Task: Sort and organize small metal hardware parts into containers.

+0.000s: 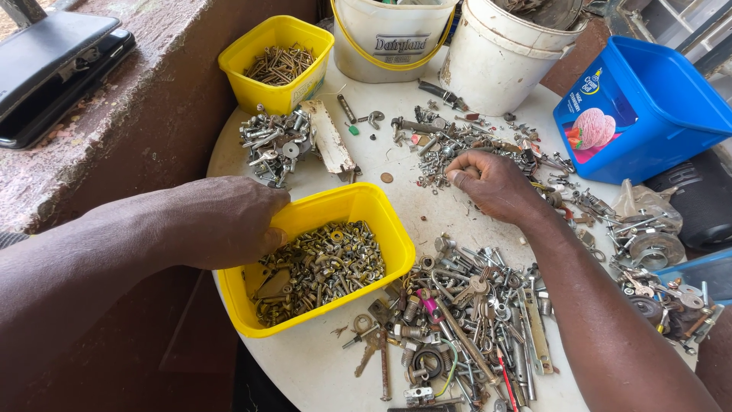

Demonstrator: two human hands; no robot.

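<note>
My left hand (229, 221) rests on the near-left rim of a yellow tub (385, 221) filled with brass-coloured nuts and bolts (320, 267), its fingers curled over the edge and hidden inside. My right hand (492, 183) reaches across the round white table (427, 210), fingertips pinched down in a scatter of small screws and washers (438, 149). Whether it holds a piece I cannot tell. A heap of keys, bolts and metal parts (457, 320) lies just in front of the tub.
A second yellow tub of screws (278, 57) stands at the back left beside a pile of grey bolts (274, 141). Two white buckets (499, 57) and a blue tub (648, 107) stand behind. More metal scrap (648, 244) lies right. A brick ledge (91, 130) runs left.
</note>
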